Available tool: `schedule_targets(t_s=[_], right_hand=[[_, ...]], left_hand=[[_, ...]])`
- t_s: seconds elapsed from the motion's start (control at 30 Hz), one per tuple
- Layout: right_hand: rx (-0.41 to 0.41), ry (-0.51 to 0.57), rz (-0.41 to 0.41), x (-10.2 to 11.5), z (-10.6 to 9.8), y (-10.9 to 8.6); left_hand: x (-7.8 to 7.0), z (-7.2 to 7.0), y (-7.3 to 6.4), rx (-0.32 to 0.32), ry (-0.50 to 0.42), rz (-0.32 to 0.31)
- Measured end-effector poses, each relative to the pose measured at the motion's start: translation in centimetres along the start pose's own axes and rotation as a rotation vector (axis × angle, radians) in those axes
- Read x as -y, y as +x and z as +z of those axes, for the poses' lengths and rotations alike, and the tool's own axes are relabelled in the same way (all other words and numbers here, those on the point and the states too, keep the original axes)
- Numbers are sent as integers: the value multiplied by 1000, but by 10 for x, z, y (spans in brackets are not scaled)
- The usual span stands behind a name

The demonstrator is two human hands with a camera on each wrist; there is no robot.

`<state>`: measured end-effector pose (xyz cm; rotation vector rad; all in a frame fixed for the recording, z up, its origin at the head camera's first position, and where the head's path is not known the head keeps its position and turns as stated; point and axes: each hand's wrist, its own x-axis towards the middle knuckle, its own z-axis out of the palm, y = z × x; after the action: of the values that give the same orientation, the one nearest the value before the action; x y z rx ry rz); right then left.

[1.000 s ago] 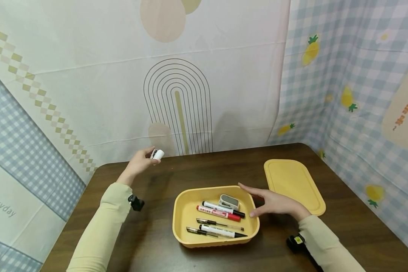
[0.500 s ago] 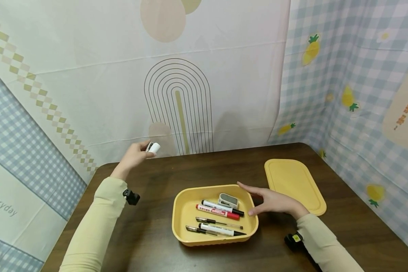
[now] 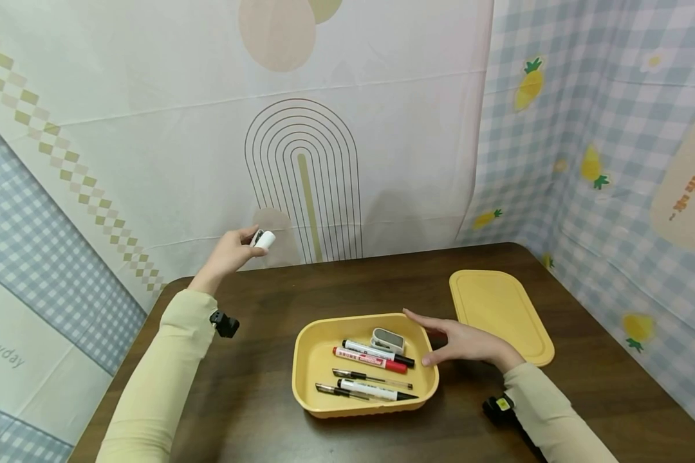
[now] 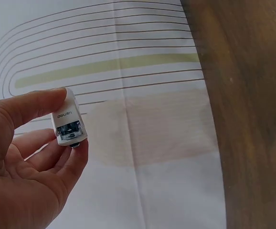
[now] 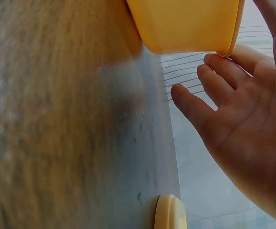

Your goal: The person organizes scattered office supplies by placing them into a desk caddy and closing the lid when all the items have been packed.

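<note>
Left hand (image 3: 227,254) pinches a white gadget (image 4: 67,114); right hand (image 3: 469,341) touches a yellow box (image 3: 304,360)

The white gadget is held up toward the box's eleven o'clock, partly covered by fingers, its print hard to read. The right hand is spread, fingers fairly straight, at the rim's one o'clock, thumb at three; the right wrist view crops the thumb. Inside the box lie a grey-topped device (image 3: 388,341), a black-capped marker (image 3: 373,352) beside a red marker (image 3: 370,360), an upper pen (image 3: 356,375), and a lower pen (image 3: 330,388) whose clear end blurs beside a white marker (image 3: 367,390). On the worktop (image 3: 260,411), at two o'clock, a yellow lid (image 3: 500,312) is partly hidden by the right hand.
</note>
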<state>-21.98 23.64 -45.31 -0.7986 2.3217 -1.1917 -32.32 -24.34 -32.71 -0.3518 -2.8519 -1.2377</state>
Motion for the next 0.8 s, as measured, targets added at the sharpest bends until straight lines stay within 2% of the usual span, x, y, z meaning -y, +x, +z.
schedule_targets(t_s=[0.47,0.8], right_hand=[[-4,2,5,-2,1,1],[-3,3,-19,-5,1,2]], left_hand=[[-27,0,11,-9,-6,20],[-52,-3,20,-8,-4,46]])
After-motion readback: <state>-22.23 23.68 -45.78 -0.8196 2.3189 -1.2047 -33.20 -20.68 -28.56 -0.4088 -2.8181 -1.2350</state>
